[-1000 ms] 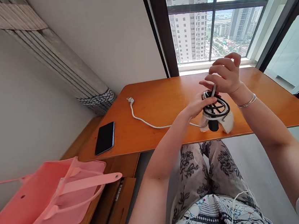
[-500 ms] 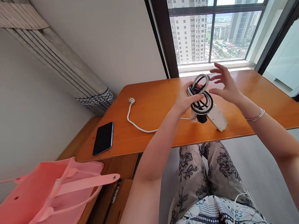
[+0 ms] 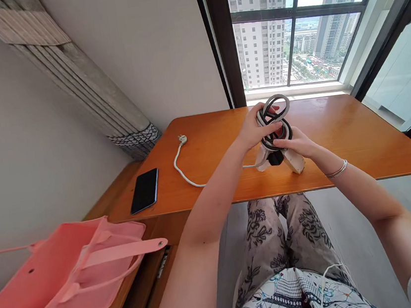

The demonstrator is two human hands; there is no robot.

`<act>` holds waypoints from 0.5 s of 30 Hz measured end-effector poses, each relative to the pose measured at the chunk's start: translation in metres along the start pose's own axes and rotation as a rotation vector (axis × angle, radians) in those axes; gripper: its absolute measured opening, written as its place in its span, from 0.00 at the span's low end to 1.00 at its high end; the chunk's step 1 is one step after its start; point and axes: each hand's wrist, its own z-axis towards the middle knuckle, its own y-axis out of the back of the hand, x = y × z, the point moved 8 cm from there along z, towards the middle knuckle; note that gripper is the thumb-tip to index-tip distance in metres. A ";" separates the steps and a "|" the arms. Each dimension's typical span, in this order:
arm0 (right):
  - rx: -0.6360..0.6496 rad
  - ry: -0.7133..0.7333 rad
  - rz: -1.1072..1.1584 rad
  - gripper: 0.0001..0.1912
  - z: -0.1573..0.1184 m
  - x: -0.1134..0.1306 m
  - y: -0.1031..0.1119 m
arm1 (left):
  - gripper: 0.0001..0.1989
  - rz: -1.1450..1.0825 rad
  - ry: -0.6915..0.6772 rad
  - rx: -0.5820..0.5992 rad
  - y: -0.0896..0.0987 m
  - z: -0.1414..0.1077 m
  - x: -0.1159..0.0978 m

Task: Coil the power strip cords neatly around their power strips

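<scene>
My left hand (image 3: 254, 127) is closed around a bundle of coiled black and white cables (image 3: 275, 98), its thumb lying across the loops. At the bundle's lower right, my right hand (image 3: 299, 142) also grips the coils, thumb in front and the other fingers mostly hidden behind. A black plug or adapter (image 3: 276, 158) hangs under the loops. Beside it, a white power strip (image 3: 296, 164) shows partly below my right hand. From this cluster a white cord (image 3: 182, 173) runs left along the table to a white plug (image 3: 182, 139).
The wooden table (image 3: 363, 154) stands against the window wall. A dark phone (image 3: 144, 190) lies at its left front. An open pink bag (image 3: 73, 270) sits lower left on a wooden cabinet. A patterned curtain (image 3: 136, 138) hangs behind the table's left corner.
My right hand has come down and left from open air beside the bundle and now grips the coils. The power strip's visible end has shifted up and left.
</scene>
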 end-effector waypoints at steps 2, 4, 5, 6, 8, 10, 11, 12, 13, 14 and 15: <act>-0.102 0.013 -0.007 0.24 0.000 -0.001 0.005 | 0.34 -0.010 0.007 0.017 0.002 0.003 0.004; -0.173 0.009 -0.016 0.24 0.000 -0.003 0.008 | 0.38 -0.059 0.023 0.025 0.003 0.003 0.010; -0.202 0.013 -0.020 0.25 0.000 -0.003 0.011 | 0.36 -0.090 0.048 0.024 0.004 0.001 0.014; -0.232 0.022 -0.026 0.26 -0.001 -0.003 0.015 | 0.33 -0.114 0.087 0.018 0.006 -0.002 0.021; -0.312 0.045 -0.052 0.27 -0.003 0.000 0.027 | 0.26 -0.105 0.190 -0.011 0.015 -0.016 0.038; -0.402 0.051 -0.093 0.26 -0.008 0.003 0.043 | 0.23 0.000 0.286 -0.042 0.031 -0.035 0.057; -0.445 0.049 -0.112 0.25 -0.011 0.004 0.052 | 0.24 0.076 0.320 -0.046 0.041 -0.046 0.067; -0.487 0.047 -0.123 0.25 -0.014 0.006 0.061 | 0.26 0.167 0.354 -0.049 0.054 -0.056 0.076; -0.523 0.047 -0.127 0.24 -0.018 0.009 0.070 | 0.27 0.271 0.388 -0.053 0.068 -0.067 0.086; -0.556 0.049 -0.127 0.24 -0.021 0.011 0.078 | 0.26 0.375 0.421 -0.066 0.084 -0.077 0.095; -0.585 0.052 -0.124 0.23 -0.025 0.014 0.085 | 0.24 0.474 0.438 -0.107 0.102 -0.087 0.101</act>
